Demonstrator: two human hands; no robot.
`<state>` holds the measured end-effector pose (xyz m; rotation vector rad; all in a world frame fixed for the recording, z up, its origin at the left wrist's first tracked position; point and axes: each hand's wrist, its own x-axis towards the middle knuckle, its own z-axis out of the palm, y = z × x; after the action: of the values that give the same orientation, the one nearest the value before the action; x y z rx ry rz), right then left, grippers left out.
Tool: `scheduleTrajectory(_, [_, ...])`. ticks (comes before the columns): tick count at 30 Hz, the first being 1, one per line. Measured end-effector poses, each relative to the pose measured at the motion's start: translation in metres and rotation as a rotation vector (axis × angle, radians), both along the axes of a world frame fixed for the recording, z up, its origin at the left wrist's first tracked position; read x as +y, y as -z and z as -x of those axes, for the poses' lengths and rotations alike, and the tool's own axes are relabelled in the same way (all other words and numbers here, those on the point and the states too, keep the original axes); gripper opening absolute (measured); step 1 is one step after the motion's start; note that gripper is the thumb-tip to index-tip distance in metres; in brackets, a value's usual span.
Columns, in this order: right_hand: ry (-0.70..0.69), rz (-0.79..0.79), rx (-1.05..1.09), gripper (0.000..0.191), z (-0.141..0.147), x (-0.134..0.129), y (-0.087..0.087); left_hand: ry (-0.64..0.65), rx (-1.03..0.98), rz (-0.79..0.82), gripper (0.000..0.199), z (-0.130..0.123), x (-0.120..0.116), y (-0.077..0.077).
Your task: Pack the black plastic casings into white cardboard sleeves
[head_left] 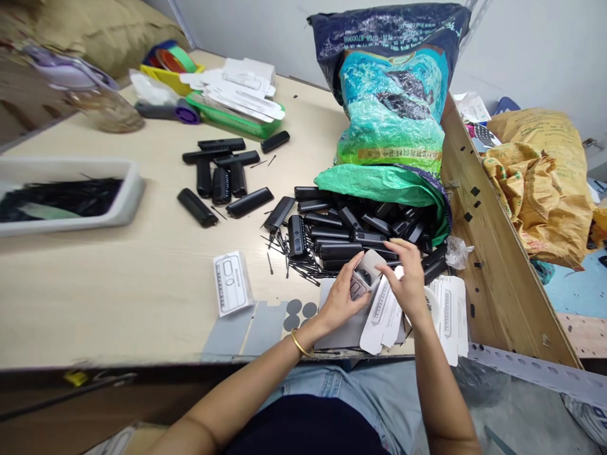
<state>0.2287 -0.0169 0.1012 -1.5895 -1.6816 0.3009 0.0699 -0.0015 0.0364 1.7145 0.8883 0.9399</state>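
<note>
My left hand (340, 296) is wrapped round a small white box (361, 287) with a printed outline, tilted, its upper end open and something dark inside. At the box's upper right edge, my right hand (406, 278) has its thumb against the flap and its other fingers spread. Just beyond both hands lies a pile of black plastic cases (334, 235) with thin black sticks (303, 265) beside it. Flat white printed cartons (380, 316) are under and beside my right hand, near a partly hidden white bowl (432, 306). A closed white box (232, 283) stands to the left.
A large green and blue sack (393, 120) spills black cases. Further left are loose black cases (196, 207), a green basket (258, 129) of flat cartons and a white tray (135, 193) of black sticks. A wooden board (502, 246) edges the table's right side.
</note>
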Motion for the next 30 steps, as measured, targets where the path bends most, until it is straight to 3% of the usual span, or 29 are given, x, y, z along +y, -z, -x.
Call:
scheduleTrajectory(4, [0.058, 0.172, 0.476, 0.025, 0.019, -0.011, 0.03, 0.006, 0.012, -0.022, 0.048, -0.002, -0.003, 0.004])
scheduleTrajectory(6, [0.128, 0.138, 0.597, 0.017, 0.033, -0.014, 0.045, 0.031, 0.017, -0.027, 0.048, -0.003, -0.006, 0.005])
scheduleTrajectory(8, [0.205, -0.017, 0.556, 0.014, 0.047, -0.018, 0.055, 0.055, -0.026, 0.016, 0.064, -0.004, -0.008, 0.005])
scheduleTrajectory(11, [0.158, -0.183, 0.364, 0.013, 0.06, -0.025, 0.06, 0.068, -0.104, 0.104, 0.078, -0.003, -0.011, 0.004])
scheduleTrajectory(13, [0.13, -0.177, 0.333, 0.012, 0.061, -0.03, 0.059, 0.047, -0.112, 0.127, 0.077, -0.004, -0.013, 0.003])
scheduleTrajectory(20, [0.233, -0.22, 0.318, 0.018, 0.057, -0.025, 0.062, 0.086, -0.115, 0.137, 0.061, -0.009, -0.01, 0.007])
scheduleTrajectory(24, [0.126, -0.215, 0.182, 0.023, 0.059, -0.033, 0.068, 0.054, -0.114, 0.116, 0.053, -0.009, -0.01, 0.009])
scheduleTrajectory(27, [0.046, -0.147, 0.156, 0.036, 0.056, -0.049, 0.07, 0.049, -0.058, 0.076, 0.056, -0.01, -0.012, 0.006])
scheduleTrajectory(30, [0.076, -0.024, 0.309, 0.041, 0.049, -0.057, 0.076, -0.037, 0.116, 0.094, 0.053, 0.0, -0.005, -0.001])
